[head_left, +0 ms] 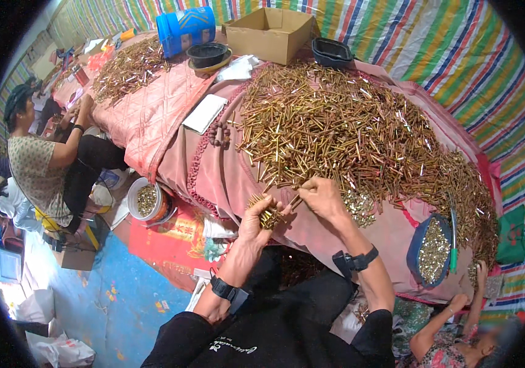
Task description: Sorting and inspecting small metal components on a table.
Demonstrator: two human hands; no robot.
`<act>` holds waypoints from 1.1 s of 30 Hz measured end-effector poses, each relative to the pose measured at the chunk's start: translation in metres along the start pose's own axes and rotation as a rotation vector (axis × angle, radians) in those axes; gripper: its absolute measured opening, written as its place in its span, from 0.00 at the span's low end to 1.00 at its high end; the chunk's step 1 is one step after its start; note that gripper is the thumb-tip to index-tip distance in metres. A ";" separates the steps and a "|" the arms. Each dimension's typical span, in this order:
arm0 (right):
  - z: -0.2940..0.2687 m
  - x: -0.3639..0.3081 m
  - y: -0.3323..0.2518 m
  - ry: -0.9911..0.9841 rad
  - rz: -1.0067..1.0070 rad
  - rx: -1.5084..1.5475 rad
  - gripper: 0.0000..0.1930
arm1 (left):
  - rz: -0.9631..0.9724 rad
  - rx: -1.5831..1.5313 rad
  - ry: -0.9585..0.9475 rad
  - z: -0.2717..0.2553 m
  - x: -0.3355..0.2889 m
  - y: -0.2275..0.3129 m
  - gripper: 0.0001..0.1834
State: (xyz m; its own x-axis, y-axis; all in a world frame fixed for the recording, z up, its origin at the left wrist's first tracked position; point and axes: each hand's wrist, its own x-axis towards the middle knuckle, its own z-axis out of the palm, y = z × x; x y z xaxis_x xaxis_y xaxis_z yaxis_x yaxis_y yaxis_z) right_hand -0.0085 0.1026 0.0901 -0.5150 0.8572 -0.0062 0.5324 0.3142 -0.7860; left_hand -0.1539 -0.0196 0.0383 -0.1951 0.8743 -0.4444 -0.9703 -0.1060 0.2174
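Sticks, slim, glossy gold-brown, in a spiky bundle.

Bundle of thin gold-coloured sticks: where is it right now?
In the head view, the bundle is in the left hand, left of the right hand and just below the lower-left edge of the big pile.

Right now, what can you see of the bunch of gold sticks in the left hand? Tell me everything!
The bunch is many thin, gold-coloured sticks, too crowded to count. They're shiny and look like metal, but I can't be sure. They're packed closely together, with uneven ends poking out. The left hand grips the bunch in front of the big heap of sticks, above the pink cloth. The right hand is close by on its right. Fingers hide part of it.
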 end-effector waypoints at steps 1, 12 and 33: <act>-0.005 0.000 0.004 -0.002 0.000 -0.001 0.10 | 0.008 0.018 0.003 -0.002 0.000 -0.001 0.05; 0.006 -0.015 0.013 -0.250 -0.591 -0.584 0.11 | -0.028 0.009 0.007 -0.010 0.003 -0.002 0.05; -0.021 -0.036 -0.013 -0.030 -0.936 -0.351 0.11 | -0.309 0.197 -0.176 0.016 -0.008 -0.012 0.13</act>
State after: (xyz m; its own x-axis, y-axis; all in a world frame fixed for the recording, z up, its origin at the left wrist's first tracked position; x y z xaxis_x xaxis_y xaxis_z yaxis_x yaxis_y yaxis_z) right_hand 0.0177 0.0760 0.1139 -0.8426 0.1934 0.5027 0.0688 0.9643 -0.2556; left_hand -0.1380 -0.0178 0.0533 0.1458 0.9201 -0.3634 -0.9302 0.2526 0.2662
